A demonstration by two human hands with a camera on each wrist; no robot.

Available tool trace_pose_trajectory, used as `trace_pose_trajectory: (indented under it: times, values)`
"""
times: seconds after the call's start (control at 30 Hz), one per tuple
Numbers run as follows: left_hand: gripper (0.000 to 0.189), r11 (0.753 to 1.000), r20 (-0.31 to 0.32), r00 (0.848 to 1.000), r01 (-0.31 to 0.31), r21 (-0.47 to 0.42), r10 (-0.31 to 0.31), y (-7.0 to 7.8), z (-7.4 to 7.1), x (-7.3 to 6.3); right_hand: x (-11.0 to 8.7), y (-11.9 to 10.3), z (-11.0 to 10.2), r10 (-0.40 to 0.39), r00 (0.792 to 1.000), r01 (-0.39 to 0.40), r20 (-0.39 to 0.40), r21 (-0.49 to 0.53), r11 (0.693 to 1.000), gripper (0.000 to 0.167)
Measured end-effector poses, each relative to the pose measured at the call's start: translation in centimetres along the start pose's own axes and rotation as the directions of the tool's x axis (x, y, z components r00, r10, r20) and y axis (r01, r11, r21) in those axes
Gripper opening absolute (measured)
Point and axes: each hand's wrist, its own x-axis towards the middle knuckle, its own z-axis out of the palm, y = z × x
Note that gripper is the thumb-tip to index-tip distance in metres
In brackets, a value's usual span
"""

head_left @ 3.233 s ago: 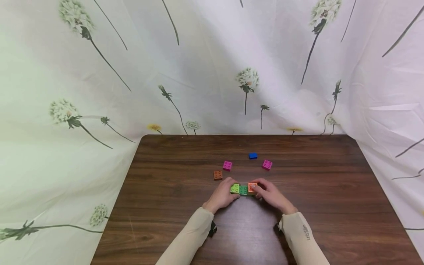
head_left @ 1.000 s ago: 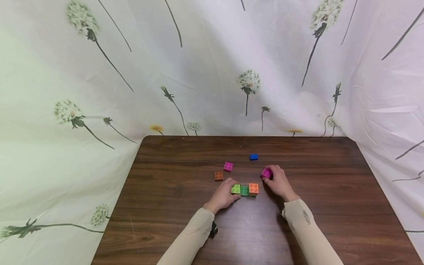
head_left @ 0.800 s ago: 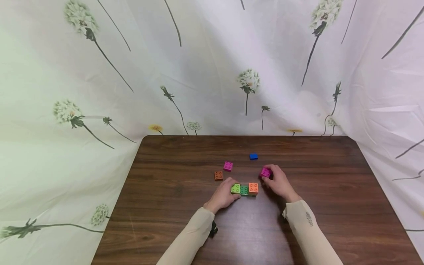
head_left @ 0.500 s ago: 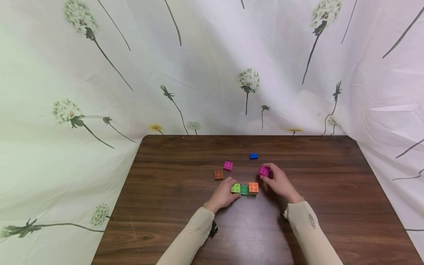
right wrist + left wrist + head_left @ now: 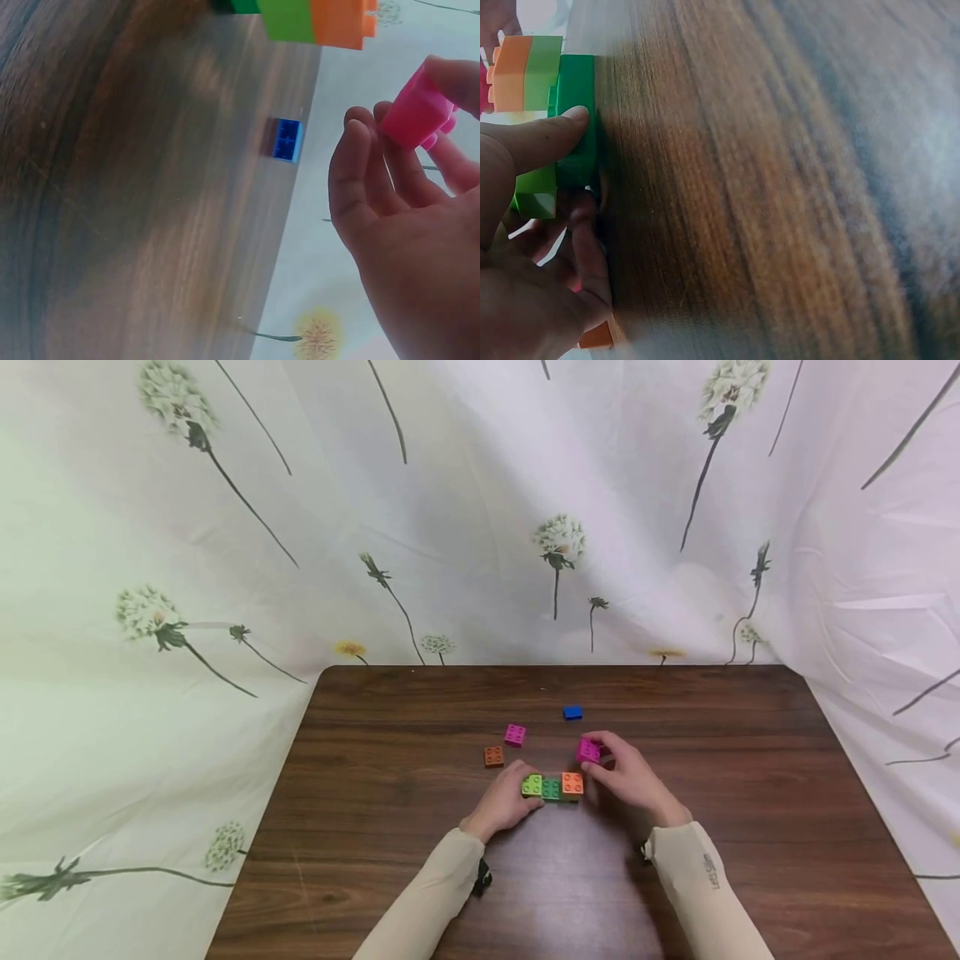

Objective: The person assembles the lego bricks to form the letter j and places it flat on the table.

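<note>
My left hand (image 5: 504, 800) grips the left end of a toy-brick build, its thumb against the side of the long dark green base brick (image 5: 576, 142). On that base, a light green brick (image 5: 532, 786) sits at the left end. At the right end an orange brick (image 5: 572, 783) tops another light green brick (image 5: 543, 73), leaving dark green studs bare between. My right hand (image 5: 630, 777) pinches a pink brick (image 5: 418, 112) between thumb and fingers, studs upward in the head view. It is held above the table, just behind and right of the orange brick.
Beyond the build on the dark wood table (image 5: 375, 827) lie a brown-orange brick (image 5: 493, 757), a second pink brick (image 5: 515, 735) and a blue brick (image 5: 573, 713). A white cloth with printed dandelions (image 5: 561, 539) hangs behind the table's far edge.
My right hand has left the orange brick, taken up the right-hand pink brick and brought it leftward, close to the build. The left hand keeps its grip in place.
</note>
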Motion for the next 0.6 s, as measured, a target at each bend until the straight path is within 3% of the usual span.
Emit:
trace_pose_trajectory:
  times: [0.17,0.4,0.6]
  values:
    - [0.040,1.000,0.005,1.000,0.010,-0.005,-0.010,0.0,0.0,0.0,-0.5,-0.7,0.0,-0.005,1.000,0.005,0.024,0.003,1.000,0.044]
    - [0.039,1.000,0.004,1.000,0.002,0.001,-0.002,0.0,-0.1,0.0,-0.8,-1.2,0.2,-0.099,0.994,0.099,0.043,0.017,0.995,0.042]
    - [0.038,1.000,-0.002,1.000,-0.012,0.001,0.012,-0.1,0.0,0.1,-1.0,-1.3,0.7,-0.129,0.990,0.127,0.063,0.027,0.991,0.043]
